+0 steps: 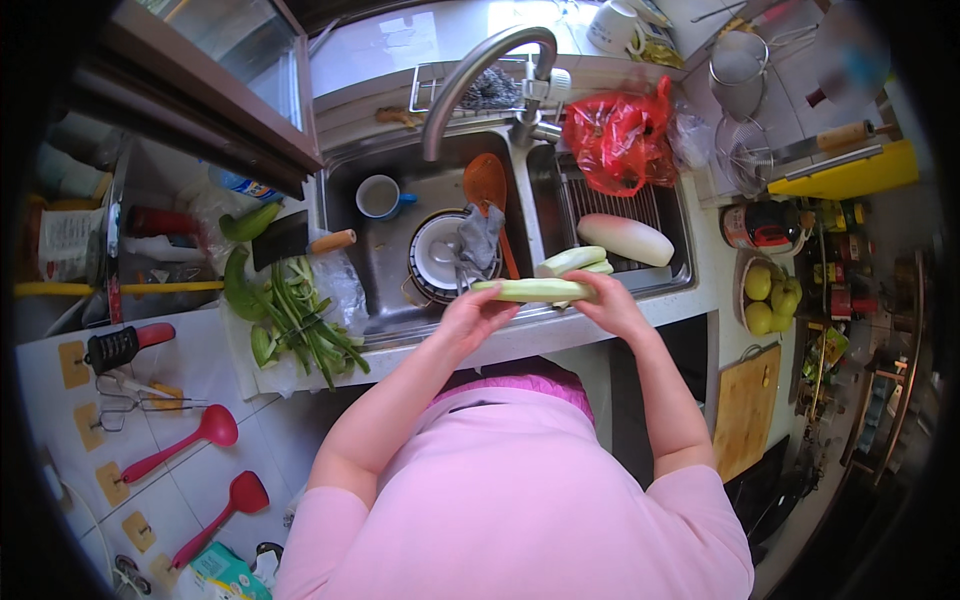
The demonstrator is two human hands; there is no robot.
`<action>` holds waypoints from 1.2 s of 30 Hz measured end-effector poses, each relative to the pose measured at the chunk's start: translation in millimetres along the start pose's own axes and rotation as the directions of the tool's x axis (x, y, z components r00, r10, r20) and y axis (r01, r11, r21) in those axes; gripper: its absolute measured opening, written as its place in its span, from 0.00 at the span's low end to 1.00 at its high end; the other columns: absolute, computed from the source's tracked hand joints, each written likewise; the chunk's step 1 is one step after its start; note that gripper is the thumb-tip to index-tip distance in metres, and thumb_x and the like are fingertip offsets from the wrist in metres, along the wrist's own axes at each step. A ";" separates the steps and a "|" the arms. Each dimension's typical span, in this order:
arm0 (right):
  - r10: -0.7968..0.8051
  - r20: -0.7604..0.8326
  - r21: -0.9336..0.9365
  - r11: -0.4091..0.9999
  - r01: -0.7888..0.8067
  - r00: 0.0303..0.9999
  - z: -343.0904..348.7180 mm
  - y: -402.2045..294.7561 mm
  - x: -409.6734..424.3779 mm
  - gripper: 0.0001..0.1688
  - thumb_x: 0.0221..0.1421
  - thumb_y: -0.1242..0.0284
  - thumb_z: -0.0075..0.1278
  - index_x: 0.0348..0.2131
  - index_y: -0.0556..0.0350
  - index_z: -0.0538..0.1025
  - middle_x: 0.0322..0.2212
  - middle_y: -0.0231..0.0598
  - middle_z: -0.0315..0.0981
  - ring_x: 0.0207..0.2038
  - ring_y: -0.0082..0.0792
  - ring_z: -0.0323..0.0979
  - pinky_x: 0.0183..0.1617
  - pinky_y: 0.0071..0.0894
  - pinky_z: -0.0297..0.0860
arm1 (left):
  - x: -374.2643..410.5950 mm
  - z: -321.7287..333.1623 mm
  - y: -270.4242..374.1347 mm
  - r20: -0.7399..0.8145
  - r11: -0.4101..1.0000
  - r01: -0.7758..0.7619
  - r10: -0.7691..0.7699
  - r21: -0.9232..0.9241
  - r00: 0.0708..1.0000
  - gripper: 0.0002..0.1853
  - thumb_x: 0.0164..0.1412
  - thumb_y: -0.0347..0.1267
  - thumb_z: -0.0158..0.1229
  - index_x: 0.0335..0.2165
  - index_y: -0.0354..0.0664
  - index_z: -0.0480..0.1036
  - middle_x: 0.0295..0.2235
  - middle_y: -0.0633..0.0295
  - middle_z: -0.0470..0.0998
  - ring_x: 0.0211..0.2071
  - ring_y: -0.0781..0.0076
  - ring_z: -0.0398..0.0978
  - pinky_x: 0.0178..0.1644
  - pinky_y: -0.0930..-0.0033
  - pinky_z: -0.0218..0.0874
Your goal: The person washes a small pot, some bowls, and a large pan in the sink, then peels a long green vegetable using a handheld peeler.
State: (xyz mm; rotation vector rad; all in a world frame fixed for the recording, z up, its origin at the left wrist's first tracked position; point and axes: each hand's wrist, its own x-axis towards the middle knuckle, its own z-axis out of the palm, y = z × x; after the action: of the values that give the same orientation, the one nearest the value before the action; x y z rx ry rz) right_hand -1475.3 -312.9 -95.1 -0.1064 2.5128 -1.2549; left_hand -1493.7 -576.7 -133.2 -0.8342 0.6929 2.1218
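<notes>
A long pale-green peeled vegetable [534, 289] spans both hands above the sink's front edge. My left hand [480, 313] holds its left end, and my right hand [609, 301] grips the right end. Just behind it, in the right basin, lie more pale peeled pieces [572, 260] and a white radish [626, 239] on a metal rack. The left basin holds a stack of bowls [439, 251] with a grey cloth [480, 236], an orange slotted spoon [484, 182] and a blue-handled cup [378, 197].
Green peelings [300, 319] and a cleaver [289, 241] with a wooden handle lie left of the sink. The faucet [480, 64] arches over the left basin. A red plastic bag [621, 139] rests at the right basin's back. Farther right are a fruit basket [742, 300] and a wooden cutting board [746, 412].
</notes>
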 end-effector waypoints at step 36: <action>-0.692 0.230 0.024 0.707 0.707 0.684 272.2 -224.2 136.5 0.16 0.41 0.78 0.55 0.35 0.49 0.76 0.35 0.37 0.71 0.41 0.42 0.67 0.48 0.38 0.66 | -186.1 -235.0 123.0 -0.319 0.322 -0.549 0.942 0.771 0.103 0.09 0.62 0.25 0.51 0.42 0.37 0.69 0.35 0.63 0.75 0.31 0.79 0.72 0.34 0.79 0.65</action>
State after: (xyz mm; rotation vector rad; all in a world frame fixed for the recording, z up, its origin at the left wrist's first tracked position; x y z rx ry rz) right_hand -1533.8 -686.4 -105.2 -1.2717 2.3653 -1.2954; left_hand -1415.6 -890.9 -121.6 -1.2195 2.5995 2.1155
